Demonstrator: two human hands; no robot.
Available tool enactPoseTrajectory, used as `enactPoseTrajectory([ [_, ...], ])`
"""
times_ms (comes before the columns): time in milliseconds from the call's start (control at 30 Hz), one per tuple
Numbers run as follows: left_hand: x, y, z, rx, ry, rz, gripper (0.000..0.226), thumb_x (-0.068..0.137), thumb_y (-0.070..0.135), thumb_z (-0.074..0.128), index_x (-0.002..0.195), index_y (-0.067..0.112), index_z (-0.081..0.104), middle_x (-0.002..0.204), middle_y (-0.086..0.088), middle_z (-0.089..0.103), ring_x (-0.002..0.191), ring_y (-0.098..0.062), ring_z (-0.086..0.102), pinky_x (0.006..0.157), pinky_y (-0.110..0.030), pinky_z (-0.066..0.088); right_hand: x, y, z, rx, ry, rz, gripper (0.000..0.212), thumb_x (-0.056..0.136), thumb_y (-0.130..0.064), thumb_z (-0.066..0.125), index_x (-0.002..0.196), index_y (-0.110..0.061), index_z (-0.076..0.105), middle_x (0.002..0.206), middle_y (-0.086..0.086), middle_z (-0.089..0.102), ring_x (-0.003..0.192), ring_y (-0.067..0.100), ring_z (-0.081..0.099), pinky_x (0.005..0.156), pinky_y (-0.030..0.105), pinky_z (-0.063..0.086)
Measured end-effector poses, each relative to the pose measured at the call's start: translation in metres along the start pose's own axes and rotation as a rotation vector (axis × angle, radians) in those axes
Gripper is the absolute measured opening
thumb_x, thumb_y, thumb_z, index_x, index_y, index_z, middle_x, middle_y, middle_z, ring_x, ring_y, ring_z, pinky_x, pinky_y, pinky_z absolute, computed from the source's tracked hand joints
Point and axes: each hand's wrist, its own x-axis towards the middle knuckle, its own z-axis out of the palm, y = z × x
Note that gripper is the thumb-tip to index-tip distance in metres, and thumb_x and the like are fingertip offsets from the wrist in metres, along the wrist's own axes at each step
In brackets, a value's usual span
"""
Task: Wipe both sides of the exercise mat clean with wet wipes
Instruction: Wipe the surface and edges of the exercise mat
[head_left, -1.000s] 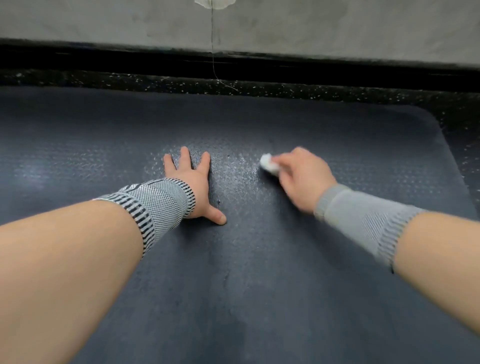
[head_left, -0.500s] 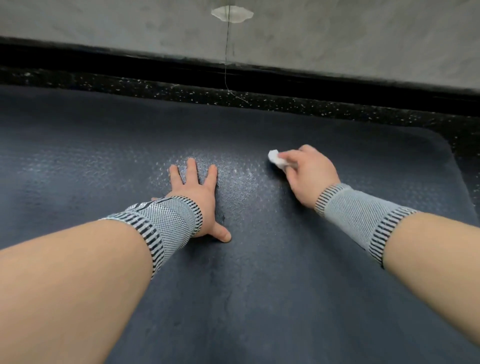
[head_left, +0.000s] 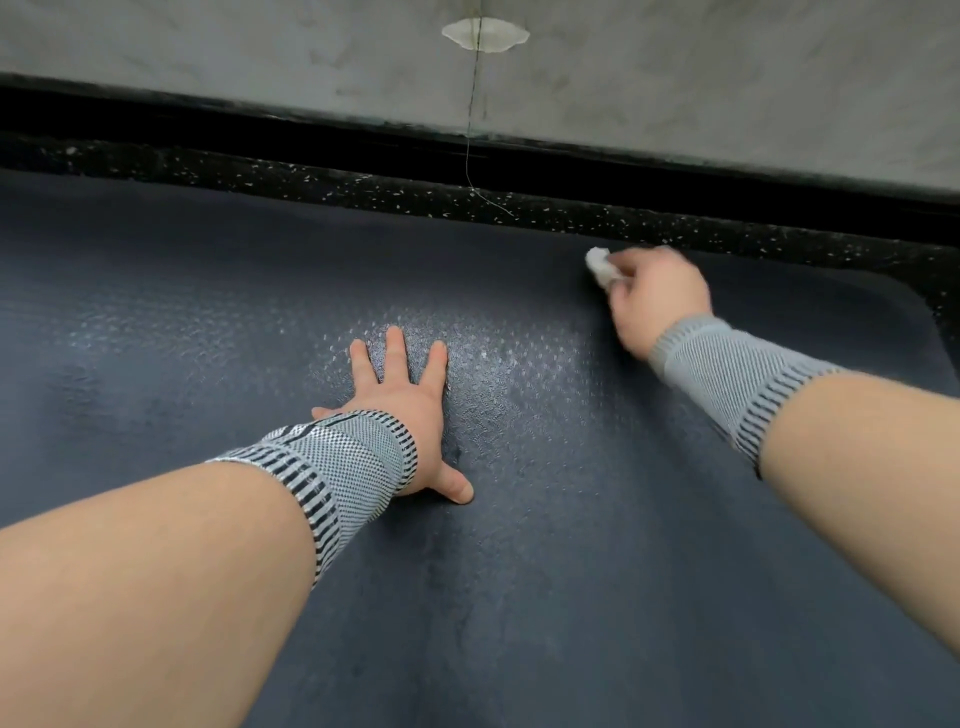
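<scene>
A dark blue-grey textured exercise mat (head_left: 545, 571) lies flat and fills most of the head view. My left hand (head_left: 410, 395) presses flat on its middle with fingers spread straight. My right hand (head_left: 657, 301) is near the mat's far edge, gripping a bunched white wet wipe (head_left: 600, 266) against the mat; the hand is motion-blurred. A damp, shiny patch shows on the mat between the two hands. Both wrists wear grey knit bands.
Beyond the mat's far edge runs a strip of black speckled floor (head_left: 363, 189), then a black skirting (head_left: 260, 122) and a grey wall (head_left: 675, 67). A thin cord (head_left: 470, 130) hangs down the wall to the floor. The mat's rounded corner (head_left: 914, 301) is at right.
My right hand has swept the wipe away from me and to the right, from the mat's middle to near its far edge. My left hand stays pressed flat on the mat.
</scene>
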Motion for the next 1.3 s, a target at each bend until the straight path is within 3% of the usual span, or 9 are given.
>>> enactPoseTrajectory([
  [133, 0.000, 0.001, 0.000, 0.000, -0.005, -0.006, 0.150, 0.052, 0.065, 0.083, 0.145, 0.035, -0.031, 0.150, -0.003, -0.043, 0.141, -0.039, -0.030, 0.104, -0.074, 0.024, 0.014, -0.020, 0.008, 0.012, -0.079, 0.131, 0.028, 0.090, -0.012, 0.049, 0.113, -0.018, 0.064, 0.113, 0.011, 0.060, 0.097, 0.029, 0.059, 0.077, 0.030, 0.044],
  [300, 0.001, 0.001, 0.000, 0.001, -0.010, -0.010, 0.150, 0.052, 0.065, 0.084, 0.144, 0.035, -0.031, 0.150, -0.002, -0.043, 0.140, -0.039, -0.031, 0.102, -0.075, 0.024, -0.047, -0.044, 0.025, 0.067, -0.238, -0.513, 0.031, 0.091, -0.017, 0.048, 0.116, -0.026, 0.065, 0.106, 0.003, 0.055, 0.098, 0.027, 0.056, 0.085, 0.030, 0.044],
  [467, 0.002, 0.002, -0.001, -0.004, -0.031, -0.009, 0.150, 0.054, 0.064, 0.084, 0.144, 0.034, -0.032, 0.149, -0.004, -0.045, 0.139, -0.040, -0.032, 0.102, -0.076, 0.023, 0.014, -0.010, 0.015, 0.068, 0.100, 0.104, 0.026, 0.095, -0.027, 0.047, 0.107, -0.014, 0.066, 0.106, 0.015, 0.060, 0.096, 0.034, 0.058, 0.076, 0.031, 0.041],
  [600, 0.002, 0.002, 0.000, 0.000, -0.028, -0.011, 0.150, 0.053, 0.064, 0.084, 0.144, 0.034, -0.032, 0.148, -0.004, -0.046, 0.139, -0.040, -0.032, 0.102, -0.076, 0.023, 0.042, -0.019, 0.019, 0.041, 0.020, 0.320, 0.026, 0.091, -0.032, 0.054, 0.102, -0.012, 0.068, 0.109, 0.016, 0.063, 0.100, 0.032, 0.060, 0.070, 0.028, 0.036],
  [800, 0.003, 0.002, 0.000, -0.009, -0.034, -0.014, 0.151, 0.053, 0.063, 0.084, 0.144, 0.034, -0.032, 0.147, -0.003, -0.047, 0.139, -0.039, -0.033, 0.102, -0.076, 0.022, 0.042, -0.056, 0.018, 0.015, -0.092, 0.061, 0.021, 0.086, -0.013, 0.052, 0.095, -0.025, 0.066, 0.109, 0.007, 0.058, 0.084, 0.024, 0.054, 0.069, 0.025, 0.036],
  [900, 0.004, 0.002, 0.001, -0.014, -0.032, -0.012, 0.151, 0.052, 0.063, 0.085, 0.144, 0.035, -0.032, 0.147, -0.003, -0.047, 0.139, -0.039, -0.034, 0.102, -0.077, 0.022, 0.011, -0.052, 0.021, 0.032, -0.156, -0.234, 0.031, 0.090, -0.016, 0.051, 0.118, -0.021, 0.064, 0.110, 0.003, 0.056, 0.097, 0.025, 0.055, 0.079, 0.023, 0.038],
  [1033, 0.007, 0.001, 0.001, -0.008, -0.041, -0.017, 0.152, 0.052, 0.064, 0.085, 0.143, 0.035, -0.033, 0.146, -0.003, -0.048, 0.138, -0.040, -0.034, 0.101, -0.078, 0.021, -0.014, -0.031, 0.005, 0.039, -0.322, -0.551, 0.029, 0.090, -0.013, 0.054, 0.113, -0.024, 0.068, 0.105, -0.002, 0.059, 0.099, 0.022, 0.058, 0.088, 0.028, 0.042],
  [1167, 0.011, 0.002, 0.003, -0.012, -0.039, -0.015, 0.153, 0.050, 0.064, 0.085, 0.142, 0.035, -0.034, 0.145, -0.004, -0.049, 0.137, -0.041, -0.035, 0.099, -0.079, 0.020, 0.025, -0.033, 0.003, 0.113, -0.029, -0.141, 0.032, 0.091, -0.017, 0.053, 0.120, -0.020, 0.064, 0.117, 0.007, 0.064, 0.109, 0.028, 0.058, 0.092, 0.028, 0.042],
  [1300, 0.011, 0.003, 0.003, -0.017, -0.034, -0.006, 0.154, 0.050, 0.063, 0.085, 0.143, 0.034, -0.034, 0.145, -0.005, -0.049, 0.137, -0.042, -0.036, 0.098, -0.080, 0.020, 0.064, -0.059, 0.011, 0.118, -0.129, 0.173, 0.031, 0.093, -0.022, 0.049, 0.118, -0.014, 0.065, 0.117, 0.011, 0.064, 0.107, 0.030, 0.059, 0.088, 0.029, 0.046],
])
